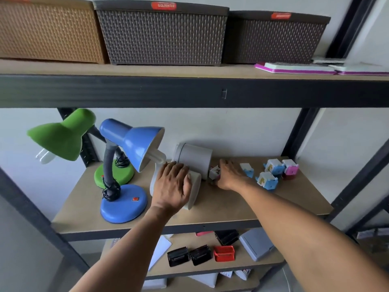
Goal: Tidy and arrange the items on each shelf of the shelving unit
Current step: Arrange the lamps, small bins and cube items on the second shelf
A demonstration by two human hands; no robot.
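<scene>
White cylindrical tubs are what both hands are busy around on the middle shelf point(231, 209), and this shelf looks only partly sorted. The left hand point(171, 187) lies over the nearer white tub point(194, 192), which is on its side, with fingers curved round its top and the thumb at its right edge, so it appears to grip it. A second white tub point(194, 160) leans tilted just behind, touching or nearly touching the first. The right hand point(228, 175) reaches in flat with fingers fairly straight, resting beside a small white-and-pink toy block point(214, 172) at the tub's foot; whether it pinches anything I cannot tell. To the right, the blue-and-white toy blocks point(267, 180) and a pink one point(291, 170) sit scattered at odd angles, not yet lined up. At the left, the green lamp point(61, 138) and blue lamp point(130, 144) stand upright close together, seemingly placed. Above, the top shelf point(189, 70) carries three woven baskets point(162, 36) in a row and looks done, though the pink-edged pads point(294, 68) lie a little skewed. Below, the lower shelf point(242, 262) holds black and red clips point(200, 255), a grey box point(255, 244) and loose paper point(161, 249), which probably still need arranging.
</scene>
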